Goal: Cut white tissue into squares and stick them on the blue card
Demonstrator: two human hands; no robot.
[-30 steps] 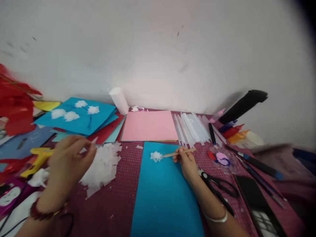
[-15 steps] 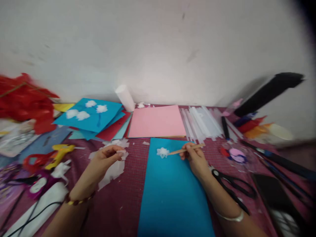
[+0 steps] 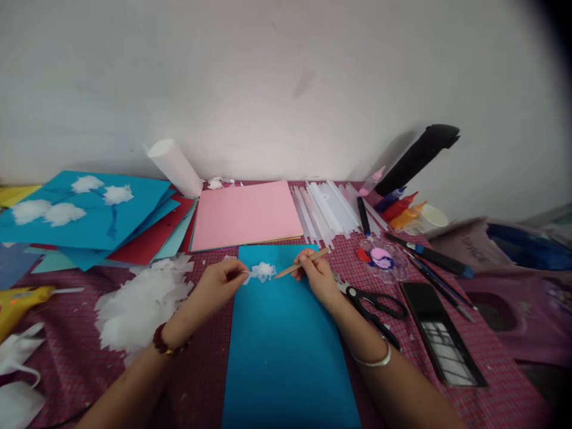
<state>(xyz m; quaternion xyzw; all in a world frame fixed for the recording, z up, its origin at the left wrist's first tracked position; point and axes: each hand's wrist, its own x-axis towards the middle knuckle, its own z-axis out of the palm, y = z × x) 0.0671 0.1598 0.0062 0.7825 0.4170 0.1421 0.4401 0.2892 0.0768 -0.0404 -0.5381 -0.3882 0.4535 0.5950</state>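
Note:
On the table in front of me lies a long blue sheet of paper, with a small white tissue-paper cluster near its far end. My left hand is closed in a pinch on a white tissue-paper piece, just left of the cluster. Between the fingers of my right hand is a thin wooden stick, its pointed tip close to the cluster's right side. A pile of white tissue-paper pieces lies left of the sheet, partly behind my left forearm.
Pink paper and white glue sticks lie beyond the sheet. Scissors, a paint palette and a phone are at right. Blue cards with white puffs and a yellow glue gun are at left.
My left hand has moved right from beside the tissue pile to the cluster, with a tissue piece pinched. The stick stays in my right hand by the cluster. The view has shifted right.

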